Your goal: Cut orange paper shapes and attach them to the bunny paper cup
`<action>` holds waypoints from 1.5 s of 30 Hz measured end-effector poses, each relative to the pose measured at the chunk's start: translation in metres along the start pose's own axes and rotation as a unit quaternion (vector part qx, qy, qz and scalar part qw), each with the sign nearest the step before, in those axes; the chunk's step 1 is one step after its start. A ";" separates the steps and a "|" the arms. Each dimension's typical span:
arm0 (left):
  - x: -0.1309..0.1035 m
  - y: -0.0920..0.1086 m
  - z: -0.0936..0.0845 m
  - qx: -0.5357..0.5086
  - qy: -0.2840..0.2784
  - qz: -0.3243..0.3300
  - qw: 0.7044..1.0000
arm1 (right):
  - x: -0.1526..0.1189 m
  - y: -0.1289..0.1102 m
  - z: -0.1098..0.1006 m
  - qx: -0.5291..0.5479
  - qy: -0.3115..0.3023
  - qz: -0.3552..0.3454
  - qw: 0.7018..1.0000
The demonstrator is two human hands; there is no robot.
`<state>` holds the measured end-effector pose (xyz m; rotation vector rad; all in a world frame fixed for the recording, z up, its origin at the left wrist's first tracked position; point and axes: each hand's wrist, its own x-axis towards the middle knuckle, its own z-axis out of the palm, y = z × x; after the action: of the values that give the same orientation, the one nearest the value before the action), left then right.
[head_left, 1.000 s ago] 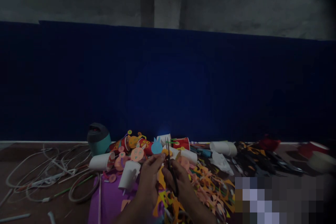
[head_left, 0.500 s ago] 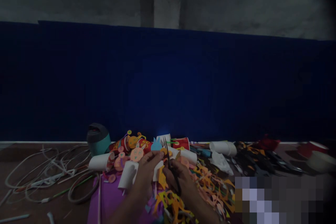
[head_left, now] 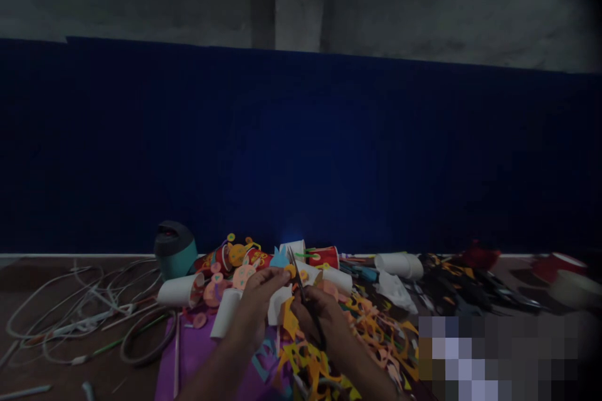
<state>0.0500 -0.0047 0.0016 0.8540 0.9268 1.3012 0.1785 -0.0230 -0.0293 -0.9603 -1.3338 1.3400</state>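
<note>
My left hand point(head_left: 264, 296) pinches a small orange paper piece point(head_left: 290, 270) between thumb and fingertips. In my right hand point(head_left: 324, 318) is a pair of scissors point(head_left: 296, 270), its dark handle loop around the fingers and its blades pointing up and away. The blades stand right beside the orange paper; whether they touch it I cannot make out. Below the hands lie orange and yellow paper scraps point(head_left: 305, 363). A purple sheet point(head_left: 188, 363) lies under my left forearm, with a white paper cup point(head_left: 226, 313) on it. A blue paper cutout point(head_left: 280, 257) is just beyond the fingertips.
Tangled white cables point(head_left: 94, 307) and a teal and black device point(head_left: 175, 250) are on the left. Red cups point(head_left: 324, 257) and round paper faces point(head_left: 244, 276) crowd the back. A crumpled white tissue point(head_left: 396, 291) and dark tools point(head_left: 470, 291) lie right. A blue partition point(head_left: 301, 150) stands behind.
The scissor blades have swung slightly left, closer to the orange paper in my left hand. Light blue scraps now show on the purple sheet beside my left wrist.
</note>
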 end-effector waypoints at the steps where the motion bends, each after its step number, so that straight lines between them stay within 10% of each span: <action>1: 0.001 0.000 -0.001 -0.002 -0.003 -0.004 1.000 | 0.001 0.001 0.000 -0.003 0.003 -0.006 1.000; 21: 0.001 -0.001 -0.001 0.209 -0.159 0.056 0.963 | -0.001 -0.018 -0.013 0.070 0.073 -0.015 0.995; 32: 0.004 0.000 -0.002 0.237 -0.152 0.114 0.953 | 0.000 -0.016 -0.013 0.065 0.048 -0.022 0.996; 45: 0.001 -0.001 0.000 0.033 -0.084 -0.006 0.996 | -0.001 -0.019 -0.008 0.028 -0.025 -0.022 0.999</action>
<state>0.0504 -0.0040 0.0008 0.9921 0.8430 1.1747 0.1881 -0.0234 -0.0112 -0.8604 -1.3409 1.3670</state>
